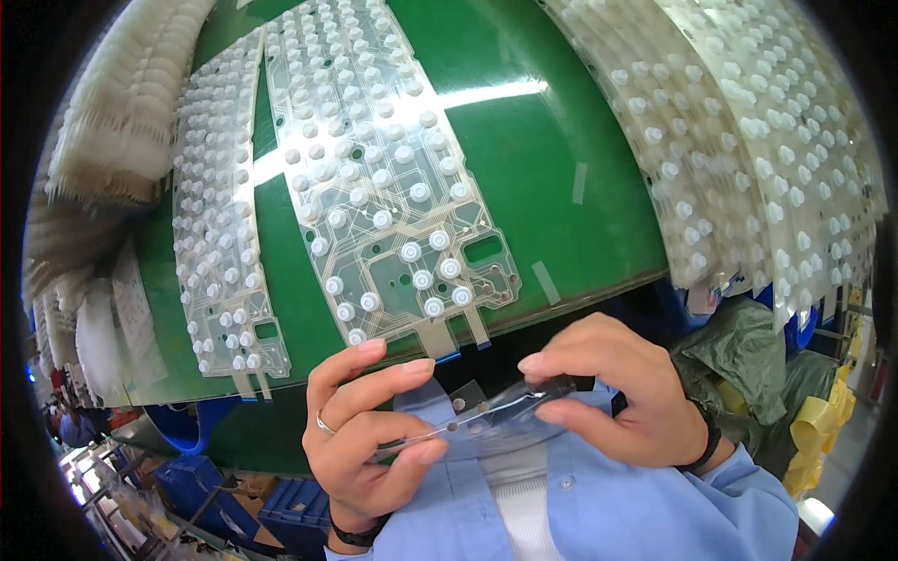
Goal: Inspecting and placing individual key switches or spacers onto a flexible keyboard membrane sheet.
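Between my two hands, in front of my chest and off the bench's near edge, is a clear plastic film [500, 428] with small holes and a bright bent edge. My left hand [360, 435] grips its left part between thumb and fingers. At the other end my right hand [627, 397] pinches it between thumb and forefinger. Just beyond my hands lies a transparent keyboard membrane [388, 262] with white rubber domes and printed traces. Its two flat connector tails [438, 338] hang over the bench's edge near my left fingertips.
A second domed membrane [215, 224] lies to the left on the green bench top [552, 122]. Stacked membranes [131, 103] stand at the far left, and more domed sheets [776, 150] overlap at the right. Blue crates [295, 510] are below left; green plastic bags [739, 360] hang below right.
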A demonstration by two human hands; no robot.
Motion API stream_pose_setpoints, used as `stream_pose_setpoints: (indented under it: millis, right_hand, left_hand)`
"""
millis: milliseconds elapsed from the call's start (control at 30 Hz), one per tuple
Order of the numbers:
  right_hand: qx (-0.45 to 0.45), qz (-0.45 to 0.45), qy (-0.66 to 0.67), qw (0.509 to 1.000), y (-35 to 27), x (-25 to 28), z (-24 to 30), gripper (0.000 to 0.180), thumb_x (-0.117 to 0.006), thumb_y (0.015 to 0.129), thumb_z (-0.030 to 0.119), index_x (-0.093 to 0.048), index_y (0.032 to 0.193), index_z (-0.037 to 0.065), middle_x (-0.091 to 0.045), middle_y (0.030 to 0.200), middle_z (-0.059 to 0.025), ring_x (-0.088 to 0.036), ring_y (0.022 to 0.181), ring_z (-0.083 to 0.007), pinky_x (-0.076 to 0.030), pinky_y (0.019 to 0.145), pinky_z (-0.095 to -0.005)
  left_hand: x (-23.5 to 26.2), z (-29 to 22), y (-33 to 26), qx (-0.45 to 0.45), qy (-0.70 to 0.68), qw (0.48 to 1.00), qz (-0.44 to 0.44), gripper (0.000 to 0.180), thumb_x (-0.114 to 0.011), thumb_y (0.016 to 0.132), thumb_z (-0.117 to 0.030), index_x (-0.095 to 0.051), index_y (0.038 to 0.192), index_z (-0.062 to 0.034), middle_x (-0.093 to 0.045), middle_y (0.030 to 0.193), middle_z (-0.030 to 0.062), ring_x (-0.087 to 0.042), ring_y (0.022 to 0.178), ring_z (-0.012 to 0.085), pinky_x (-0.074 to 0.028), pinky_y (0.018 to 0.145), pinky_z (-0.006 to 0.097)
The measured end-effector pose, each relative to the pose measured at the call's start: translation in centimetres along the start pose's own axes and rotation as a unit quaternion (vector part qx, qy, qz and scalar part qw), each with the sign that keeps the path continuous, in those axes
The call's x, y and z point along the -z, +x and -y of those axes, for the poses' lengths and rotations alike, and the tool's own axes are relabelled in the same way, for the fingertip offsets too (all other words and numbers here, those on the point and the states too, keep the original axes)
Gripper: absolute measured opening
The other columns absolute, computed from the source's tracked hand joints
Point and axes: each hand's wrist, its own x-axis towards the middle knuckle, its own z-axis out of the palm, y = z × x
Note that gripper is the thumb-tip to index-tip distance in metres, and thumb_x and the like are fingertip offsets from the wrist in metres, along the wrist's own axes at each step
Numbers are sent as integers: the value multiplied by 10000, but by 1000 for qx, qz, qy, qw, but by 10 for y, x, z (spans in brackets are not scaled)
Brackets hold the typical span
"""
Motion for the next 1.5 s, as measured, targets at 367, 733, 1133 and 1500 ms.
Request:
stream_pose_setpoints:
  millis: [367,733,1133,1500]
  right_hand:
    - [74,-80,-80,991,-4,-8,-6,200,-765,777,62,-686,959,36,-696,916,-112,-657,818,-269,-524,730,-353]
    - [-112,-156,40,981,25,13,-13,49,-667,861,26,-667,909,15,-659,827,-55,-611,753,-115,-448,617,-235]
    - [-143,-133,-87,977,66,7,-23,49,-664,847,23,-662,896,27,-640,798,-60,-521,539,-103,-400,508,-244]
    - [-150,-128,-122,973,70,5,-24,43,-679,834,23,-667,872,37,-648,778,-60,-513,505,-122,-389,482,-260]
  left_hand:
    - [-4,-3,0,11,19,1000,-20,178,-780,702,-198,-653,663,-79,-728,1054,92,-569,1136,323,-433,940,406]
    - [-3,7,25,-57,166,978,111,234,-792,726,-246,-605,649,-128,-690,1211,49,-563,1244,287,-353,1019,427]
    - [-5,16,24,-84,143,973,163,279,-783,710,-356,-595,649,-159,-696,1193,12,-568,1170,264,-367,890,412]
    - [-4,16,26,-77,143,972,170,283,-783,703,-374,-596,636,-172,-702,1177,-3,-568,1158,248,-368,883,404]
